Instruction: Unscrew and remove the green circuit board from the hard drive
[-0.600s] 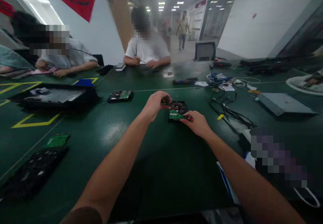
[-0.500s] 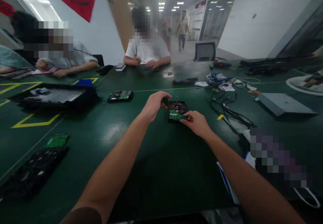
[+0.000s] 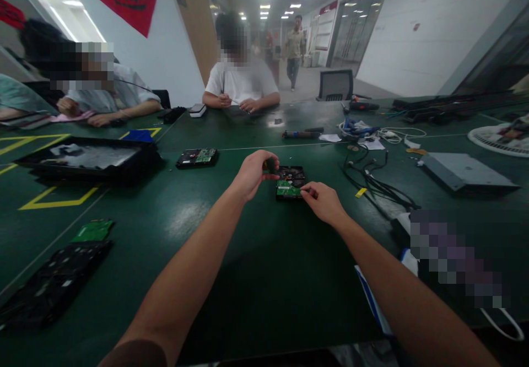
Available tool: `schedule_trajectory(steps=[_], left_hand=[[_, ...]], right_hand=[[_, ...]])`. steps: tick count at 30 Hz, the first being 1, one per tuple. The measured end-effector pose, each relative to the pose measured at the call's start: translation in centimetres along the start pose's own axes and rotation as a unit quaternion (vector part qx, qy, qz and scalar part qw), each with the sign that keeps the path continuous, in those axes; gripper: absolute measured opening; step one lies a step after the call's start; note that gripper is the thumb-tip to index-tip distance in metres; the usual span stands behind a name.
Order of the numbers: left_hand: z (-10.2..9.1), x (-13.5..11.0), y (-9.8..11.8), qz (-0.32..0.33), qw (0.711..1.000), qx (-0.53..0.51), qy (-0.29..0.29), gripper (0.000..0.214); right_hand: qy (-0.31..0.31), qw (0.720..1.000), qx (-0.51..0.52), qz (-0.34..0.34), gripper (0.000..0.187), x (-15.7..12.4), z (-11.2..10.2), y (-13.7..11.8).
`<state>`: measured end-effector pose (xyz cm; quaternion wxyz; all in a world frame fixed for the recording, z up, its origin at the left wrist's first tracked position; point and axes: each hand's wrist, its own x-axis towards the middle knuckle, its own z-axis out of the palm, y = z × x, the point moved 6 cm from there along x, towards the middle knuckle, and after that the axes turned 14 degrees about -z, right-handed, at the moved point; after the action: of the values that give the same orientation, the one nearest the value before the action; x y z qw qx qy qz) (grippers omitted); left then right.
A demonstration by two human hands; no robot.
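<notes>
Pinching the board [image 3: 288, 187] by its right end, apparently to steady it on the drive [image 3: 296, 174], the right hand [image 3: 323, 201] faces the left hand [image 3: 253, 175], whose curled grip I cannot make out.

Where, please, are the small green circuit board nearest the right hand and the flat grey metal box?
Small green circuit board [image 3: 289, 189], head view: middle of its face.
Flat grey metal box [image 3: 466, 168], head view: its top.
</notes>
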<state>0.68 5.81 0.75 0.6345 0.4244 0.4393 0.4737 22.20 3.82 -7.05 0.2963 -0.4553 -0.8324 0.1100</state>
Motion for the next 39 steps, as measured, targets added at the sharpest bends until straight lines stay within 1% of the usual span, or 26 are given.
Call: schedule_trajectory(steps=[2, 5, 9, 12, 14, 20, 23, 26, 29, 31, 35, 36, 39], left_hand=[[-0.1, -0.1, 0.3, 0.014, 0.999, 0.038, 0.01, 0.02], [0.1, -0.2, 0.3, 0.016, 0.998, 0.061, -0.007, 0.022], [0.3, -0.2, 0.0, -0.007, 0.999, 0.012, -0.031, 0.019], [0.1, 0.1, -0.3, -0.02, 0.999, -0.032, -0.03, 0.016], [-0.1, 0.2, -0.2, -0.013, 0.999, -0.036, -0.024, 0.015], [-0.2, -0.1, 0.5, 0.031, 0.999, 0.044, 0.005, 0.02], [0.1, -0.2, 0.2, 0.013, 0.999, 0.038, -0.01, 0.021], [0.5, -0.1, -0.3, -0.021, 0.999, -0.005, -0.038, 0.021], [0.5, 0.1, -0.6, -0.036, 0.998, -0.037, -0.042, 0.019], [0.3, 0.2, -0.5, -0.033, 0.998, -0.034, -0.03, 0.019], [-0.1, 0.0, 0.0, -0.014, 1.0, 0.009, 0.0, 0.02], [0.0, -0.1, 0.1, -0.014, 1.0, 0.014, -0.004, 0.021], [0.4, -0.2, -0.1, -0.031, 0.999, 0.006, -0.04, 0.021]], right_hand=[[0.0, 1.0, 0.004, 0.003, 0.02, 0.0, 0.1, 0.1], [0.003, 1.0, 0.004, 0.005, 0.02, 0.0, 0.1, 0.2], [0.004, 1.0, 0.011, 0.007, 0.02, 0.0, 0.1, 0.2], [0.009, 1.0, 0.018, 0.012, 0.019, 0.0, 0.1, 0.3], [0.009, 1.0, 0.019, 0.013, 0.019, 0.0, 0.2, 0.3], [0.005, 1.0, 0.019, 0.017, 0.02, 0.0, 0.1, 0.3], [0.006, 1.0, 0.023, 0.018, 0.02, 0.0, 0.0, 0.1], [0.006, 0.999, 0.025, 0.019, 0.019, 0.0, 0.0, 0.1], [0.005, 0.999, 0.028, 0.019, 0.02, 0.0, 0.1, 0.2], [0.005, 0.999, 0.03, 0.015, 0.02, -0.1, 0.1, 0.2], [0.014, 0.999, 0.033, 0.022, 0.019, -0.1, 0.1, 0.3], [0.015, 0.999, 0.034, 0.023, 0.019, -0.1, 0.1, 0.3], [0.011, 0.999, 0.032, 0.02, 0.02, 0.0, 0.1, 0.3]])
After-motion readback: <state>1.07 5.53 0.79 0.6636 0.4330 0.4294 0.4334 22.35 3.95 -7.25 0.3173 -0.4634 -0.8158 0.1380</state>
